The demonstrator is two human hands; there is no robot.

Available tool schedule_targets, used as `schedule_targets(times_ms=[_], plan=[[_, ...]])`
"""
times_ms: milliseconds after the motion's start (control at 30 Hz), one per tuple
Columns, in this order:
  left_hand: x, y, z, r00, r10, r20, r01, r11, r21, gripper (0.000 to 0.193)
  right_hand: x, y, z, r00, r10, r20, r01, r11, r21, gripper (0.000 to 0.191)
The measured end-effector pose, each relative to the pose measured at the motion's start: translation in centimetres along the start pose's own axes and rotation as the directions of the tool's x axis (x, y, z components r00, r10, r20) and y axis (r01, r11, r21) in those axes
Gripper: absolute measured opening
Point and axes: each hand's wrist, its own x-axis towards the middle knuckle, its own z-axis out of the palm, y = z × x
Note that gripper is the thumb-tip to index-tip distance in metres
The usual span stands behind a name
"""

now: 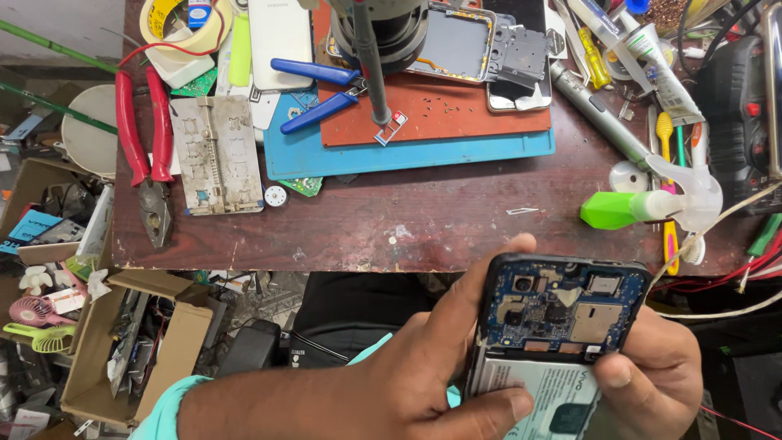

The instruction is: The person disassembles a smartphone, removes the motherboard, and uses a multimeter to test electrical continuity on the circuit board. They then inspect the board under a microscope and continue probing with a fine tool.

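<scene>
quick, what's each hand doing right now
Left hand: closed around the opened phone, thumb on its battery.
Right hand: gripping the same phone's right edge, thumb on the battery.

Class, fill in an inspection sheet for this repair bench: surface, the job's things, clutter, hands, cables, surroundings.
Surface: dark wooden table, scuffed, with a blue mat and a red mat on it.
Job's things: opened phone, back off, circuit board and battery exposed.
Clutter: red pliers, blue pliers, metal jig plate, tape roll, green spray bottle, tiny screws on the red mat.
Hands: left hand and right hand both grip the phone.
Cables: red and white wires at the right edge.
Surroundings: cardboard boxes of parts on the floor.
</scene>
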Motion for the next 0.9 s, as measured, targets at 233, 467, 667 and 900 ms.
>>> schedule_targets(times_ms=[233, 467, 667, 900], plan=[[-0.3, -1.8, 0.2, 0.989, 0.146, 0.013, -0.145, 0.967, 0.207, 0.084, 0.2, 0.0, -0.7, 0.997, -0.049, 0.058, 0.051, 0.998, -0.032, 0.044], [-0.4, -1.6, 0.3, 0.987, 0.159, -0.001, -0.158, 0.983, 0.095, 0.084, 1.2, -1.2, -0.1, 0.995, -0.054, 0.088, 0.068, 0.984, -0.167, 0.043], [0.2, -1.0, 0.8, 0.995, -0.031, -0.094, 0.003, 0.958, -0.286, 0.094, 0.1, -0.2, 2.0, 0.965, 0.156, -0.21, -0.138, 0.986, 0.096, 0.058], [-0.4, 0.2, 0.0, 0.999, 0.041, -0.026, -0.039, 0.997, 0.07, 0.088, 0.0, 0.6, 0.4, 1.0, -0.002, -0.029, 0.002, 1.0, 0.001, 0.057]])
